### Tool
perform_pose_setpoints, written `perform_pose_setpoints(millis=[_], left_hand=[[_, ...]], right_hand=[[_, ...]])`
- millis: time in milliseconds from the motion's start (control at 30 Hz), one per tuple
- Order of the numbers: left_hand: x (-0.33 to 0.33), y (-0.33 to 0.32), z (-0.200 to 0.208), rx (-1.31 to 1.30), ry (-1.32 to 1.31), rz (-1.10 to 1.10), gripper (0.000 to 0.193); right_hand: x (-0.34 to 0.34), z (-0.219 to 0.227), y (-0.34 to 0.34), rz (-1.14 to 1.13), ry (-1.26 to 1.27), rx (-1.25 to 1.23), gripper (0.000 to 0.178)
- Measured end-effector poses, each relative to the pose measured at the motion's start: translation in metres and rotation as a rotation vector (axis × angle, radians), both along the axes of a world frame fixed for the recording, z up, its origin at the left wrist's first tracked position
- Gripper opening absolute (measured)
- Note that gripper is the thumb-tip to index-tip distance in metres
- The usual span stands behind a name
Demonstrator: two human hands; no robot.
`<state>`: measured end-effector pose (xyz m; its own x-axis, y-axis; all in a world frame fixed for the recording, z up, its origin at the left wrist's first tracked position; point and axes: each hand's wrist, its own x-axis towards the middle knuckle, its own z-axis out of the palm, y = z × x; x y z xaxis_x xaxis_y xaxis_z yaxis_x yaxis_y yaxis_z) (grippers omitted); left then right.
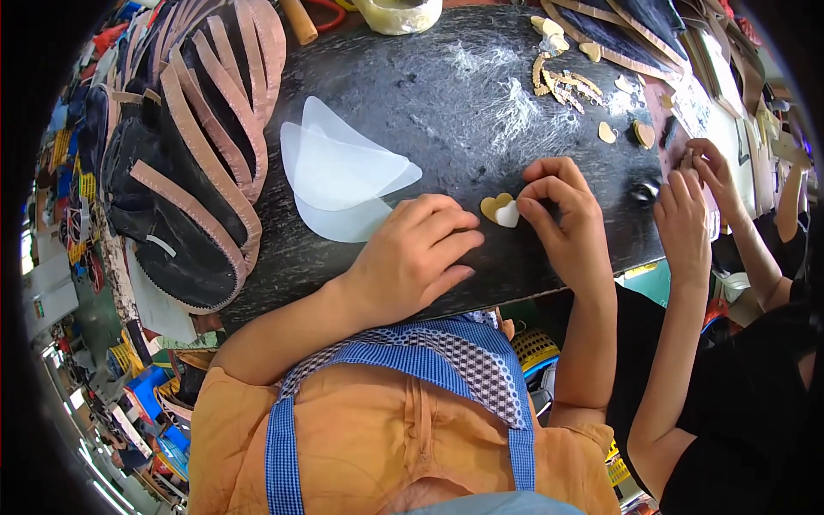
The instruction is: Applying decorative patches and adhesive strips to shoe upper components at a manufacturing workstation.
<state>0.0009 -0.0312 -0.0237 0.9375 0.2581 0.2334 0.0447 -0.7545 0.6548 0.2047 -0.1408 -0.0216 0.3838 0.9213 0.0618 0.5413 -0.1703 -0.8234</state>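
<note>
A gold heart-shaped piece (pixel 493 206) lies on the dark worktable, partly overlapped by a smaller white heart-shaped piece (pixel 508 215). My right hand (pixel 566 219) is closed in a pinch, thumb and forefinger at the white piece's right edge. My left hand (pixel 414 249) rests palm down just left of the hearts. Its fingers are loosely bent and apart, holding nothing. Beside its knuckles, thin translucent white sheets (pixel 330 167) with curved edges overlap one another.
Dark shoe-like pieces with pink-tan strips (pixel 210 129) crowd the left side. Gold chain-like strips (pixel 562 84) and loose gold hearts (pixel 608 132) lie far right. A roll of tape (pixel 399 15) stands at the back. A co-worker's hands (pixel 684 202) work at the right edge.
</note>
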Motion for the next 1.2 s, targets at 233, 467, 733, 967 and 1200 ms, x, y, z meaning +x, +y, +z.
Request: perform_pose_setpoints(millis=[233,467,733,967,1200], left_hand=[[0.0,-0.004,-0.004,0.045,0.016,0.025,0.041],[-0.001,-0.005,-0.005,0.053,0.017,0.014,0.044],[-0.001,-0.005,-0.003,0.092,0.028,-0.019,0.046],[0.001,-0.007,0.002,0.176,0.138,-0.043,0.053],[0.0,-0.006,0.001,0.176,0.128,-0.045,0.054]], right_hand=[[0.0,-0.005,0.006,0.028,-0.085,-0.041,0.006],[-0.005,-0.006,0.008,-0.002,-0.147,-0.012,0.007],[-0.007,-0.007,0.007,-0.025,-0.186,0.002,0.007],[-0.007,-0.003,0.007,-0.023,-0.371,0.042,0.013],[-0.012,0.005,-0.003,-0.05,-0.315,-0.009,0.021]])
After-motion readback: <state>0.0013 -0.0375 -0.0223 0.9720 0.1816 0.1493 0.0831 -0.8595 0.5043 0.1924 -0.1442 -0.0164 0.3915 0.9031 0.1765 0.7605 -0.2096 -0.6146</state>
